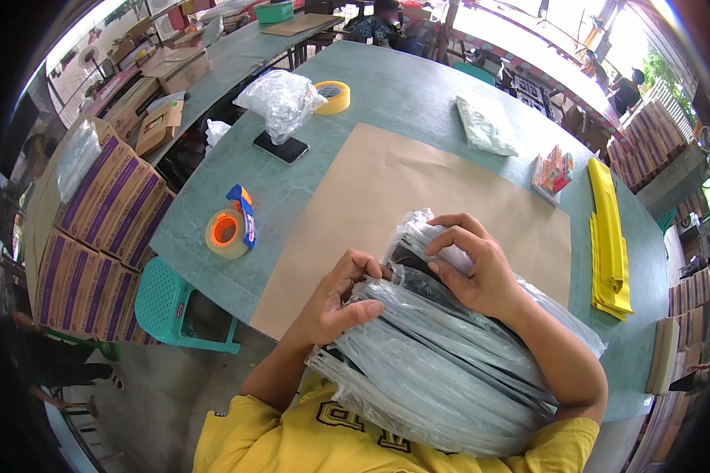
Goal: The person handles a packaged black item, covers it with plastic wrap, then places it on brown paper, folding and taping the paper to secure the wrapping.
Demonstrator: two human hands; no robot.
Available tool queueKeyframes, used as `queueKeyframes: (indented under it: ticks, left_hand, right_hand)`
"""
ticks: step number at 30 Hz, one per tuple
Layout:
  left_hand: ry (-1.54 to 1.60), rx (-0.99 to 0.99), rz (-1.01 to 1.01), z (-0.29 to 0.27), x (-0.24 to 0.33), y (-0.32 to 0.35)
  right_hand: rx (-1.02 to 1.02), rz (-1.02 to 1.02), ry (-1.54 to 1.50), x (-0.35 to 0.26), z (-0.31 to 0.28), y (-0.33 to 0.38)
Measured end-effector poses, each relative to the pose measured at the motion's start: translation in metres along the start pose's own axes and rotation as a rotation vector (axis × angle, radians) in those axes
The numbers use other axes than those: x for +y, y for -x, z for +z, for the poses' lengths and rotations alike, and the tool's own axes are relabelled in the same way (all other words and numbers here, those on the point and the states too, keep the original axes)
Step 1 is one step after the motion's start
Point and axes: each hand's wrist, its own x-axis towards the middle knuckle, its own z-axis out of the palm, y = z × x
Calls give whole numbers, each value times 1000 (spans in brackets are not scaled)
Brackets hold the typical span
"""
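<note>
A thick bundle of flat items in clear plastic sleeves (442, 347), some with dark edges, leans against my yellow shirt over the near table edge. My left hand (339, 303) is at its left upper side, fingers curled at the sleeve edges and thumb resting on the plastic. At the far end of the bundle, my right hand (475, 272) bends its fingers and thumb onto loose film, in a pinch. What the sleeves contain is hard to make out. Beneath the bundle's far end lies a large brown paper sheet (347, 205).
On the green table (402, 79) are a tape dispenser (227, 231), phone (281, 147), crumpled clear plastic (280, 102), yellow tape roll (335, 97), clear-wrapped packet (485, 126), small red-orange boxes (554, 173) and folded yellow material (607, 244). A teal stool (162, 299) and stacked cartons (95, 260) stand left.
</note>
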Motion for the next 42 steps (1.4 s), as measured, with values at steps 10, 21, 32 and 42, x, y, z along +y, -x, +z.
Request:
queueKeyframes:
  ticks: [10,21,32,42]
  left_hand:
    - [-73,-61,-5,-4,5,-6]
    - [-86,45,102,-2,-5,-3]
    - [-103,-50,-67,1,12,-12]
    - [-19,-37,-36,1,3,-13]
  right_hand:
    - [-5,-37,10,-5,3,2]
    - [36,9,-6,-2,4,1]
    - [118,14,27,-2,4,0]
    - [106,11,8,2,1,-2]
